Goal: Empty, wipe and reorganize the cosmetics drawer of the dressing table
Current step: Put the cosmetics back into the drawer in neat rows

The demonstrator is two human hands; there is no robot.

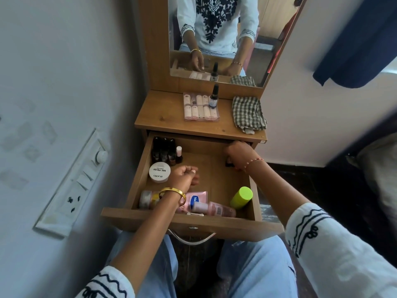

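The wooden drawer is pulled out under the dressing table top. Inside stand several dark nail polish bottles at the back left, beside a white nail polish remover tub. A jar, a pink lotion tube, a pink bottle and a lime-green-capped bottle lie along the front. My left hand hovers curled over the drawer's middle, holding nothing visible. My right hand is deep at the back right, closed on a small dark item, mostly hidden.
On the table top lie a clear case of pink lipsticks, a dark dropper bottle and a checked cloth. A mirror stands behind. A wall switchboard is at the left, a bed edge at the right.
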